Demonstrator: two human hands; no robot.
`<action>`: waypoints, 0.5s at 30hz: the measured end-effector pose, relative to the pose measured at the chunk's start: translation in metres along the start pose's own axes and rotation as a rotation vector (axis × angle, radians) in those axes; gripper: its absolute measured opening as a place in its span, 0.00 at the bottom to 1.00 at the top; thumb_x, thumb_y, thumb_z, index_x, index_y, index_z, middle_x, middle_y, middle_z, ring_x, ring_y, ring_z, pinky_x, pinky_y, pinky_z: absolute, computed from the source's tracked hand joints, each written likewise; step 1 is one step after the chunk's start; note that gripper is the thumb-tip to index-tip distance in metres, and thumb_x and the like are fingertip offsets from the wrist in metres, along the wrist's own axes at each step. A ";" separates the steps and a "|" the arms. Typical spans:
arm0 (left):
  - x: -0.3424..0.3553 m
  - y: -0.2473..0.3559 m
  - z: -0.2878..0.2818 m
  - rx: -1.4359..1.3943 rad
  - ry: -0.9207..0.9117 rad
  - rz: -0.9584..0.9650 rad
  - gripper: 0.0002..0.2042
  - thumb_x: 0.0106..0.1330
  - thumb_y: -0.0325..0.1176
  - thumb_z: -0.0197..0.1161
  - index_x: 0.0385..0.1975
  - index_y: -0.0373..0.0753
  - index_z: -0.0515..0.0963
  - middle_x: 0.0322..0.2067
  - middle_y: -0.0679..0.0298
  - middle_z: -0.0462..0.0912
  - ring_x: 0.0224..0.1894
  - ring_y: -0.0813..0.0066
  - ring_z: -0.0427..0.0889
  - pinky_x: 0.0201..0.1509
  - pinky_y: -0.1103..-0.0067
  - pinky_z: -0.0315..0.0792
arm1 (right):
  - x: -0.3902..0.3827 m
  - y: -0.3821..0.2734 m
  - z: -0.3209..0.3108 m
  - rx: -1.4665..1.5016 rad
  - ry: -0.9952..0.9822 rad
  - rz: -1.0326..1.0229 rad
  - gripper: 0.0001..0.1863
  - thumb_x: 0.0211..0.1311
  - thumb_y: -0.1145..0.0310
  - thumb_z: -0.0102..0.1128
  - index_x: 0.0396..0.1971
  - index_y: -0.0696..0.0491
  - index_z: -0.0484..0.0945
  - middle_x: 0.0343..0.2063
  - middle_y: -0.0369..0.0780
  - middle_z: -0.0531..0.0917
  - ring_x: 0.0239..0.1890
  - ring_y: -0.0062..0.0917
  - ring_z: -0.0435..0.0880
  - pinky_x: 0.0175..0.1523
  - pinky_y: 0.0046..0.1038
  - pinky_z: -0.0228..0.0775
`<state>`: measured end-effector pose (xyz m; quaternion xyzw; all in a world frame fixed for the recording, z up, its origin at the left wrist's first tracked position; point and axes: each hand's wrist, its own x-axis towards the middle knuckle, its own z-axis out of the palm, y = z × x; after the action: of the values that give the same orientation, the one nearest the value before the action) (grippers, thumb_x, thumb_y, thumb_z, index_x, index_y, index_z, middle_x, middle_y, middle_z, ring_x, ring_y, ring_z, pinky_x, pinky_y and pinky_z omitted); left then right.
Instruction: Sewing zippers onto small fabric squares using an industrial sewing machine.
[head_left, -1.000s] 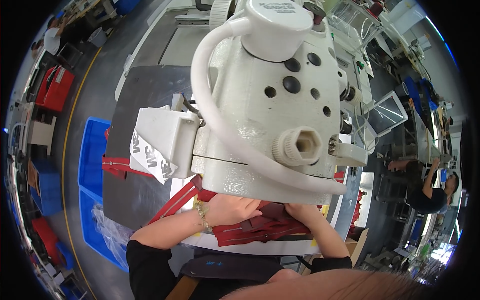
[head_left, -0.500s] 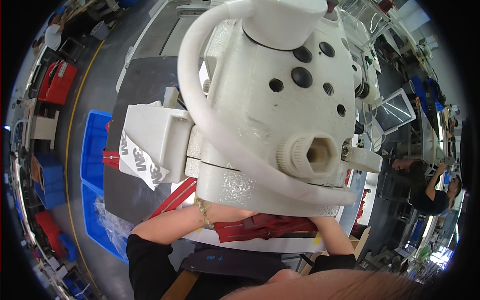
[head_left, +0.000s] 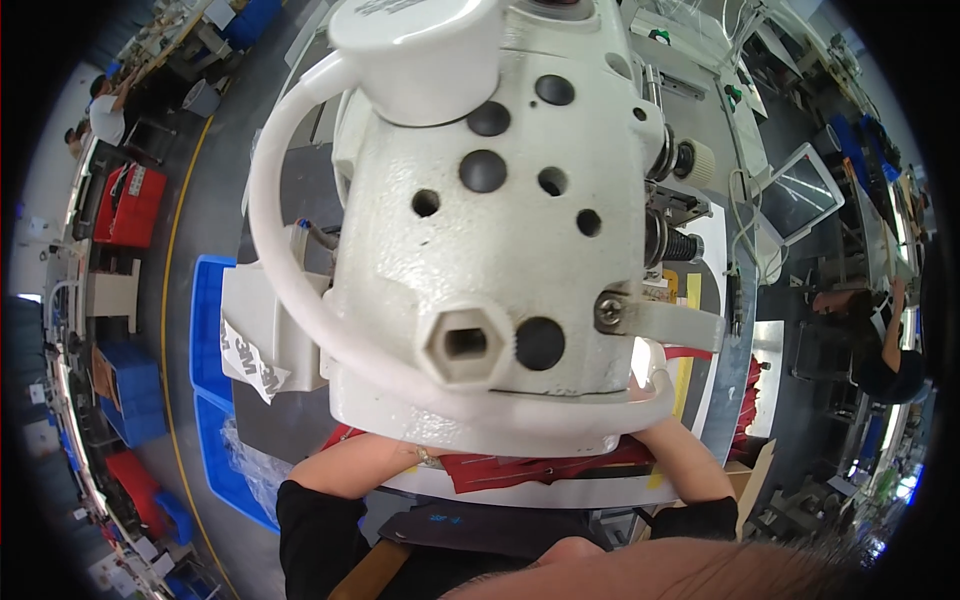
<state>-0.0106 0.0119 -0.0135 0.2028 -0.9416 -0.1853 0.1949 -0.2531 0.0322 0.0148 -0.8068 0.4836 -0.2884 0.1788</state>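
A large white sewing machine head [head_left: 390, 270] fills the middle of the view and covers both hands. My left forearm [head_left: 350, 466], with a bracelet at the wrist, reaches under it from the left. From the right comes my right forearm [head_left: 695, 465], its hand also behind the machine. Between the wrists a red fabric piece with a zipper [head_left: 540, 470] lies along the front edge of the white work surface [head_left: 590, 494]. Both hands are at this fabric, but their fingers are hidden, so their grip does not show.
Blue bins [head_left: 208, 340] stand on the left, clear plastic film [head_left: 250, 465] over one. More red pieces [head_left: 748, 405] are gathered at the right, near a cardboard box [head_left: 755, 485]. A tablet-like screen [head_left: 795, 195] stands beyond. A co-worker [head_left: 890, 370] sits far right.
My view has shifted, so the machine sits further left and its right-side knobs show more. The red zipper strip at the left is now mostly hidden. Both arms stay at the fabric.
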 end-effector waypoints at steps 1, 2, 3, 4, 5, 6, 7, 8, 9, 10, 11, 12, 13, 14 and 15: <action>0.004 0.000 -0.005 -0.010 -0.027 0.000 0.25 0.60 0.41 0.61 0.52 0.31 0.71 0.50 0.50 0.74 0.54 0.56 0.73 0.57 0.67 0.68 | 0.003 0.002 0.003 0.068 0.024 0.015 0.17 0.45 0.70 0.64 0.39 0.52 0.79 0.37 0.39 0.79 0.36 0.35 0.76 0.40 0.36 0.66; 0.009 0.005 -0.012 -0.026 -0.056 0.011 0.25 0.59 0.41 0.62 0.53 0.30 0.70 0.51 0.49 0.74 0.54 0.54 0.73 0.58 0.66 0.67 | -0.010 0.022 0.030 0.070 0.027 0.062 0.16 0.42 0.66 0.67 0.35 0.53 0.79 0.33 0.38 0.76 0.37 0.34 0.74 0.41 0.36 0.63; 0.012 0.006 -0.013 -0.051 -0.082 0.016 0.25 0.59 0.40 0.62 0.53 0.30 0.70 0.51 0.47 0.73 0.55 0.53 0.72 0.59 0.66 0.67 | -0.007 0.021 0.032 0.071 0.035 0.077 0.16 0.42 0.66 0.67 0.35 0.53 0.79 0.33 0.38 0.76 0.37 0.34 0.74 0.41 0.36 0.63; 0.014 0.008 -0.017 -0.062 -0.109 0.013 0.26 0.59 0.39 0.62 0.54 0.30 0.69 0.52 0.46 0.72 0.56 0.51 0.71 0.60 0.65 0.66 | 0.006 0.016 0.031 0.071 0.028 0.063 0.15 0.42 0.65 0.67 0.33 0.52 0.79 0.32 0.39 0.76 0.37 0.35 0.74 0.41 0.36 0.63; 0.016 0.009 -0.021 -0.073 -0.135 0.011 0.26 0.59 0.38 0.62 0.55 0.29 0.68 0.53 0.45 0.72 0.56 0.49 0.71 0.61 0.64 0.65 | 0.023 0.008 0.029 0.070 0.020 0.049 0.14 0.42 0.64 0.67 0.31 0.52 0.79 0.31 0.40 0.76 0.36 0.35 0.74 0.41 0.36 0.63; 0.019 0.009 -0.021 -0.091 -0.153 0.015 0.27 0.59 0.37 0.62 0.56 0.29 0.68 0.54 0.44 0.71 0.57 0.48 0.70 0.62 0.63 0.65 | 0.040 0.001 0.025 0.058 0.009 0.039 0.13 0.41 0.64 0.66 0.29 0.51 0.79 0.31 0.40 0.76 0.36 0.36 0.74 0.41 0.36 0.63; 0.018 0.007 -0.015 -0.094 -0.155 0.031 0.27 0.59 0.37 0.62 0.56 0.29 0.68 0.54 0.44 0.71 0.57 0.48 0.70 0.62 0.63 0.65 | 0.054 -0.004 0.020 0.041 0.000 0.033 0.12 0.41 0.63 0.66 0.28 0.51 0.79 0.30 0.41 0.76 0.35 0.36 0.74 0.41 0.36 0.62; 0.013 0.005 -0.005 -0.152 -0.129 0.039 0.28 0.58 0.37 0.64 0.55 0.27 0.68 0.54 0.42 0.70 0.58 0.46 0.69 0.62 0.61 0.64 | 0.064 -0.005 0.017 0.023 -0.011 0.026 0.11 0.41 0.62 0.66 0.26 0.50 0.80 0.30 0.42 0.75 0.35 0.37 0.74 0.41 0.37 0.62; 0.003 0.003 -0.001 -0.198 -0.110 0.018 0.28 0.57 0.36 0.65 0.55 0.26 0.68 0.55 0.41 0.69 0.59 0.44 0.67 0.63 0.59 0.62 | 0.073 -0.003 0.026 0.037 -0.010 0.018 0.11 0.41 0.62 0.66 0.26 0.50 0.80 0.30 0.42 0.75 0.35 0.37 0.74 0.41 0.37 0.62; 0.003 0.005 0.000 -0.202 -0.109 0.024 0.28 0.57 0.36 0.65 0.55 0.26 0.68 0.55 0.41 0.69 0.59 0.44 0.67 0.63 0.59 0.62 | 0.078 -0.001 0.028 -0.049 -0.213 0.094 0.09 0.41 0.63 0.66 0.24 0.50 0.80 0.29 0.43 0.76 0.35 0.37 0.74 0.41 0.37 0.63; 0.003 0.008 0.001 -0.090 -0.083 0.043 0.28 0.56 0.36 0.65 0.54 0.26 0.69 0.54 0.42 0.70 0.58 0.45 0.69 0.62 0.60 0.64 | 0.079 0.002 0.031 -0.134 -0.417 0.170 0.08 0.42 0.63 0.65 0.22 0.49 0.80 0.29 0.44 0.77 0.35 0.38 0.74 0.41 0.37 0.63; 0.007 0.011 -0.003 0.025 -0.056 0.057 0.27 0.56 0.37 0.65 0.52 0.26 0.70 0.54 0.43 0.71 0.58 0.47 0.70 0.61 0.61 0.66 | 0.079 0.005 0.036 -0.135 -0.418 0.171 0.08 0.42 0.63 0.65 0.22 0.49 0.80 0.29 0.44 0.77 0.35 0.38 0.74 0.41 0.37 0.63; 0.011 0.013 -0.007 0.024 -0.054 0.057 0.27 0.56 0.37 0.65 0.52 0.26 0.70 0.54 0.43 0.71 0.58 0.47 0.70 0.61 0.61 0.66 | 0.078 0.007 0.040 -0.075 -0.401 0.184 0.09 0.42 0.63 0.64 0.24 0.50 0.79 0.30 0.44 0.78 0.36 0.38 0.75 0.41 0.38 0.63; 0.016 0.014 -0.011 0.003 -0.035 0.090 0.26 0.56 0.37 0.65 0.51 0.26 0.71 0.52 0.45 0.72 0.56 0.49 0.71 0.59 0.63 0.68 | 0.076 0.009 0.042 -0.016 -0.383 0.196 0.10 0.42 0.64 0.64 0.26 0.51 0.79 0.30 0.44 0.79 0.37 0.38 0.76 0.42 0.38 0.64; 0.021 0.012 -0.017 -0.012 -0.012 0.123 0.25 0.57 0.37 0.65 0.50 0.26 0.72 0.51 0.46 0.73 0.55 0.50 0.73 0.58 0.64 0.70 | 0.077 0.007 0.042 -0.020 -0.382 0.189 0.10 0.42 0.64 0.64 0.26 0.51 0.79 0.30 0.44 0.79 0.37 0.38 0.76 0.42 0.38 0.64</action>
<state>-0.0247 0.0086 0.0120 0.1424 -0.9523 -0.1799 0.2015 -0.2027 -0.0389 0.0016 -0.7997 0.5173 -0.1073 0.2853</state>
